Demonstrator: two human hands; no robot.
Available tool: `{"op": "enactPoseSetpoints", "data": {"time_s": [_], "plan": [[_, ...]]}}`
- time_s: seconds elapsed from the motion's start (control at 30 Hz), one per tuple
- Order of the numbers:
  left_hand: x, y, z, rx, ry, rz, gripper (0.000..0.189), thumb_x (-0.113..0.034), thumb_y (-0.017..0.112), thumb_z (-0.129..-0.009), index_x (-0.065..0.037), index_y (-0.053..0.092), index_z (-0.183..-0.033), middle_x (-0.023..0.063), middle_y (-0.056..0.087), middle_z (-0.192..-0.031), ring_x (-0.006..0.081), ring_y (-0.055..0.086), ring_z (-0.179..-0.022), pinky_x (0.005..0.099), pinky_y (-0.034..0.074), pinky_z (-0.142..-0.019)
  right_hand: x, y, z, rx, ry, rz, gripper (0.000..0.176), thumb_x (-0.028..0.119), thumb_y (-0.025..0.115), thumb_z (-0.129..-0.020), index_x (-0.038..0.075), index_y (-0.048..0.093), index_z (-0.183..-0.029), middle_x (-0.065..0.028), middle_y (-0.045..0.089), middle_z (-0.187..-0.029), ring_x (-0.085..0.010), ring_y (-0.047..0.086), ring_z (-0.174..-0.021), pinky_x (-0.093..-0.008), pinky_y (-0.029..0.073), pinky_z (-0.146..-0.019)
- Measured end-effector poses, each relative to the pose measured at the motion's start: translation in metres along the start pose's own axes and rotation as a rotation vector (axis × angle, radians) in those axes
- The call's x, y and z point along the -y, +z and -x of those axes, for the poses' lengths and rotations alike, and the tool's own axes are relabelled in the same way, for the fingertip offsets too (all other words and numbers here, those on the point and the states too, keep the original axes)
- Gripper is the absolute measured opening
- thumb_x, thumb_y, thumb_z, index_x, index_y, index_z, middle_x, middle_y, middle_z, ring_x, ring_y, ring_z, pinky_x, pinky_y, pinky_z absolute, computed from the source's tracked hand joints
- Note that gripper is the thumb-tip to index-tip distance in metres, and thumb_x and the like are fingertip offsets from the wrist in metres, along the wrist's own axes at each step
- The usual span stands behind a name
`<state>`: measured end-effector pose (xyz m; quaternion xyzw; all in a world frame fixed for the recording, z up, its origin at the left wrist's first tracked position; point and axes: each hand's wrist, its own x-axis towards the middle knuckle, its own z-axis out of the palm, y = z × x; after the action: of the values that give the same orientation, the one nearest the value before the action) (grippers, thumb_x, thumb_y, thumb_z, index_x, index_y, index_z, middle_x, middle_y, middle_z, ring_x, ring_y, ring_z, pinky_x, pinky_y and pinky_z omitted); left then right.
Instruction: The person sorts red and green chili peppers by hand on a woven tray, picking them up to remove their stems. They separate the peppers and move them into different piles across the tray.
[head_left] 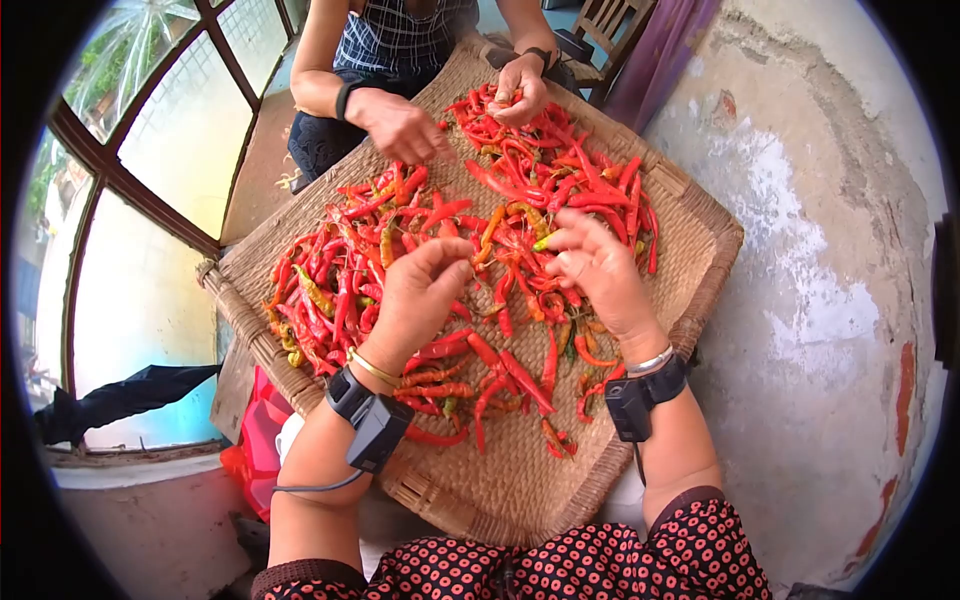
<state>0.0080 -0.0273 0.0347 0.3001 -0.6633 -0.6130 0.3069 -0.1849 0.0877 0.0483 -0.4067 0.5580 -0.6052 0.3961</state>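
Observation:
Red chili peppers (340, 270), some orange or yellow-green, lie spread over a woven tray (520, 490) in front of me. My left hand (425, 290) is over the left-centre of the pile, thumb and fingertips pressed together; anything between them is too small to make out. On the other side my right hand (600, 270) hovers above the peppers with its fingers curved. A yellow-green pepper tip (543, 242) shows at its fingertips, and I cannot tell whether it is gripped. Several red peppers (500, 375) lie between my forearms.
Across the tray a co-worker's two hands (405, 125) are over the far peppers. Framed windows (150, 230) and a dark folded umbrella (135, 400) are at left. A rough wall (790, 240) stands at right, a wooden chair (605, 35) behind.

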Motion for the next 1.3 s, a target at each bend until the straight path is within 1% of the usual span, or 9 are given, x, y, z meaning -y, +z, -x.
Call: {"op": "enactPoseSetpoints", "data": {"time_s": [0.17, 0.3, 0.37, 0.6, 0.77, 0.87, 1.03, 1.23, 1.3], "plan": [[-0.007, 0.013, 0.011, 0.223, 0.133, -0.143, 0.011, 0.0, 0.056, -0.083, 0.0, 0.062, -0.093, 0.0009, 0.061, -0.077, 0.0048, 0.054, -0.073, 0.0221, 0.046, -0.067, -0.005, 0.019, 0.009, 0.192, 0.239, 0.181, 0.034, 0.023, 0.057, -0.089, -0.002, 0.057, -0.112, -0.0029, 0.061, -0.083, -0.0083, 0.057, -0.067, -0.0222, 0.047, -0.062], [-0.014, 0.015, 0.017, 0.533, 0.336, -0.274, 0.012, -0.001, 0.06, -0.08, -0.003, 0.062, -0.092, 0.006, 0.063, -0.08, 0.0121, 0.061, -0.074, 0.0258, 0.048, -0.068, -0.009, 0.017, 0.012, 0.264, 0.362, -0.032, 0.03, 0.03, 0.057, -0.089, 0.002, 0.059, -0.098, 0.0009, 0.059, -0.076, -0.0048, 0.052, -0.06, -0.0198, 0.042, -0.055], [-0.013, 0.018, 0.019, 0.645, 0.343, -0.388, 0.011, -0.002, 0.061, -0.078, -0.004, 0.062, -0.089, 0.0109, 0.063, -0.082, 0.0255, 0.063, -0.076, 0.0316, 0.049, -0.068, -0.008, 0.017, 0.013, 0.282, 0.363, -0.035, 0.027, 0.029, 0.057, -0.088, 0.003, 0.059, -0.096, 0.0016, 0.058, -0.075, -0.0044, 0.051, -0.06, -0.019, 0.041, -0.054], [0.001, 0.014, 0.023, 0.759, 0.315, -0.679, 0.019, -0.011, 0.058, -0.079, -0.006, 0.063, -0.097, 0.0126, 0.063, -0.085, 0.0301, 0.061, -0.079, 0.0374, 0.05, -0.071, 0.002, 0.004, 0.008, 0.209, 0.386, 0.123, 0.014, 0.018, 0.059, -0.086, 0.005, 0.059, -0.085, 0.002, 0.057, -0.068, -0.0042, 0.051, -0.052, -0.0182, 0.042, -0.048], [0.014, 0.014, 0.022, 0.689, 0.263, -0.909, 0.026, -0.016, 0.059, -0.077, -0.006, 0.063, -0.1, 0.0135, 0.061, -0.088, 0.0313, 0.06, -0.083, 0.0398, 0.049, -0.074, 0.004, -0.007, -0.007, -0.084, 0.064, -0.466, 0.031, 0.016, 0.052, -0.091, 0.002, 0.048, -0.119, -0.0068, 0.06, -0.093, -0.0127, 0.062, -0.076, -0.0249, 0.053, -0.064], [0.024, 0.018, 0.02, 0.754, 0.242, -1.0, 0.029, -0.017, 0.061, -0.075, -0.007, 0.061, -0.102, 0.0127, 0.06, -0.09, 0.0307, 0.06, -0.083, 0.0401, 0.049, -0.074, -0.003, -0.018, -0.01, -0.236, -0.031, -0.517, 0.038, 0.017, 0.052, -0.091, 0.001, 0.043, -0.125, -0.0093, 0.06, -0.097, -0.0143, 0.062, -0.078, -0.0259, 0.053, -0.065], [0.032, 0.024, 0.022, 0.822, 0.265, -1.139, 0.022, -0.015, 0.061, -0.073, -0.007, 0.06, -0.093, 0.0127, 0.059, -0.088, 0.0296, 0.062, -0.082, 0.0389, 0.051, -0.069, -0.012, -0.004, 0.003, 0.0, 0.297, -0.176, 0.041, 0.017, 0.052, -0.09, -0.003, 0.043, -0.126, -0.0089, 0.061, -0.087, -0.0134, 0.061, -0.074, -0.0256, 0.051, -0.063], [0.029, 0.024, 0.024, 0.827, 0.299, -1.326, 0.013, -0.007, 0.054, -0.074, -0.007, 0.063, -0.082, 0.0119, 0.062, -0.081, 0.0291, 0.064, -0.072, 0.0392, 0.052, -0.059, -0.029, 0.011, 0.007, 0.124, 0.233, 0.18, 0.043, 0.009, 0.058, -0.086, -0.003, 0.044, -0.124, -0.005, 0.059, -0.087, -0.0104, 0.059, -0.074, -0.0231, 0.049, -0.065], [0.024, 0.024, 0.026, 0.82, 0.309, -1.323, 0.012, -0.007, 0.054, -0.074, -0.007, 0.063, -0.081, 0.012, 0.063, -0.08, 0.0295, 0.064, -0.072, 0.0397, 0.052, -0.058, -0.032, 0.011, 0.006, 0.308, 0.19, 0.553, 0.037, 0.01, 0.06, -0.084, -0.002, 0.052, -0.118, -0.0046, 0.061, -0.083, -0.0104, 0.059, -0.074, -0.0248, 0.048, -0.066]]}}
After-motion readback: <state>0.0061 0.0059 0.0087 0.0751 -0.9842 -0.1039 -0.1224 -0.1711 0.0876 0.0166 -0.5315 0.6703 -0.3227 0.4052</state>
